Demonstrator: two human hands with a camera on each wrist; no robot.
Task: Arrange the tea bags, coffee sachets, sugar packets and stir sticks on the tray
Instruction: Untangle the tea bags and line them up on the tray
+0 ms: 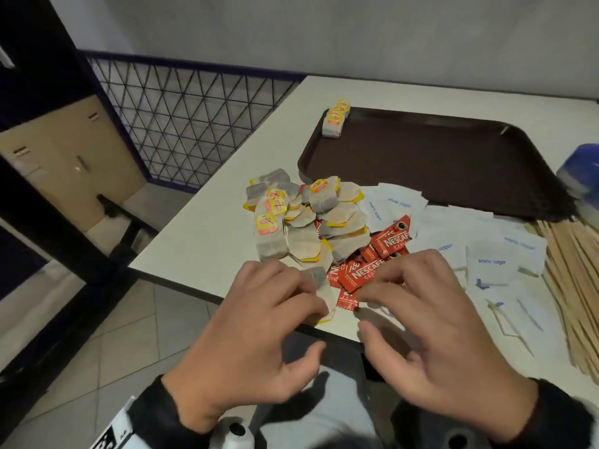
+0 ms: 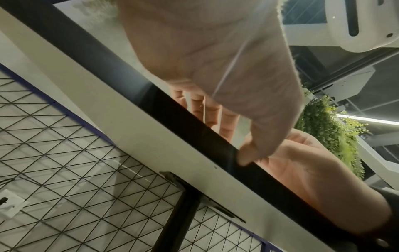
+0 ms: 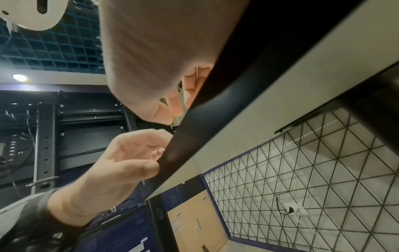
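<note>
A white rectangular table [image 1: 207, 241] carries everything, its dark near edge running under both hands. On its far right part lies a dark brown plastic tray [image 1: 437, 163], bare but for a small stack of yellow-tagged tea bags [image 1: 335, 123] set in its far left corner. Along the right edge of the table lies a bundle of pale wooden stir sticks [image 1: 570, 273], just right of a spread of white paper sugar packets [image 1: 492, 257] that reaches up to the tray's near rim. Left of the sugar sits a loose heap of paper tea bags with yellow tags [image 1: 301, 222], and near it, towards the table edge, a cluster of red coffee sachets [image 1: 366, 270]. A blurred blue object [image 1: 580, 179] shows at the right border.

The left hand [image 1: 259, 332] hovers palm down at the near edge, its fingers bent over a single tea bag [image 1: 324, 296] lying there; whether they actually pinch it cannot be told. The right hand [image 1: 434, 325] is spread beside it with loosely curved fingers, fingertips at the nearest red sachets and holding nothing visible.
</note>
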